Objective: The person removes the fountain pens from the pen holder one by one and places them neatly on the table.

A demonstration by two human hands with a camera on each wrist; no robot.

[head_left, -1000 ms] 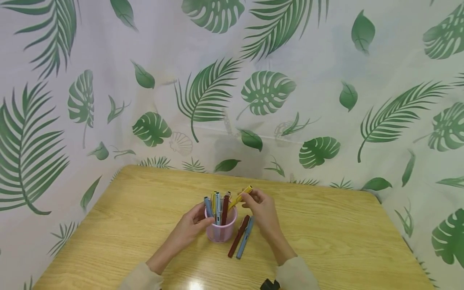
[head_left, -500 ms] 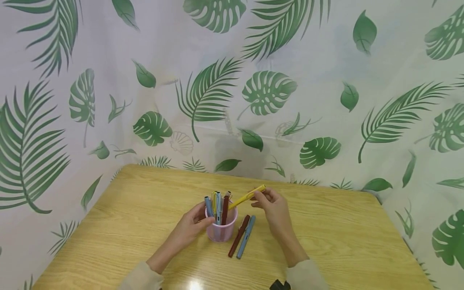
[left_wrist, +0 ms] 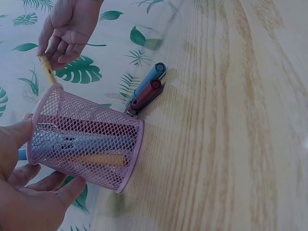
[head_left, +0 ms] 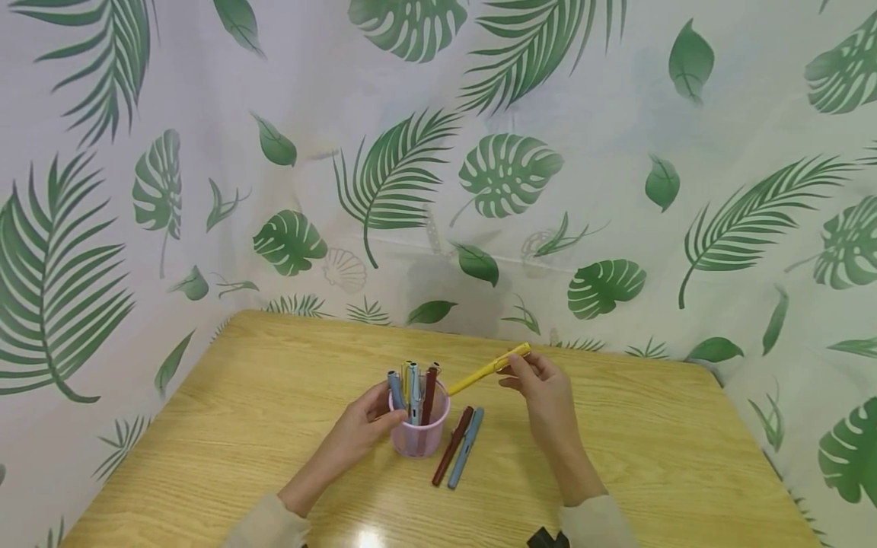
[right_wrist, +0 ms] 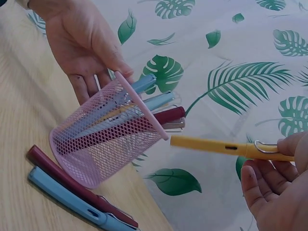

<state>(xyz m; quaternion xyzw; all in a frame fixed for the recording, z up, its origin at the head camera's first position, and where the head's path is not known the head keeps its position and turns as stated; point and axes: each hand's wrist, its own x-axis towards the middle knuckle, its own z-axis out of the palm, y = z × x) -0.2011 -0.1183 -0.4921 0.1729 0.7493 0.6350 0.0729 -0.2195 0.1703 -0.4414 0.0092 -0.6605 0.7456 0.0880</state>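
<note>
A pink mesh pen cup (head_left: 420,434) stands on the table with several pens in it, among them blue, dark red and yellow ones. My left hand (head_left: 361,426) holds the cup by its left side, thumb at the rim. Between thumb and fingers my right hand (head_left: 548,396) pinches a yellow pen (right_wrist: 207,145) near its clip end. In the right wrist view the pen's free end lies just outside the cup's rim. On the table right of the cup, a dark red pen (head_left: 452,447) and a blue pen (head_left: 466,447) lie side by side.
The wooden table (head_left: 226,411) reaches back to a white cloth (head_left: 404,281) printed with green leaves. A black object (head_left: 548,538) shows at the bottom edge near the right sleeve.
My right hand has moved to the right, drawing the yellow pen out of the cup. The left hand and the cup stay nearly where they were.
</note>
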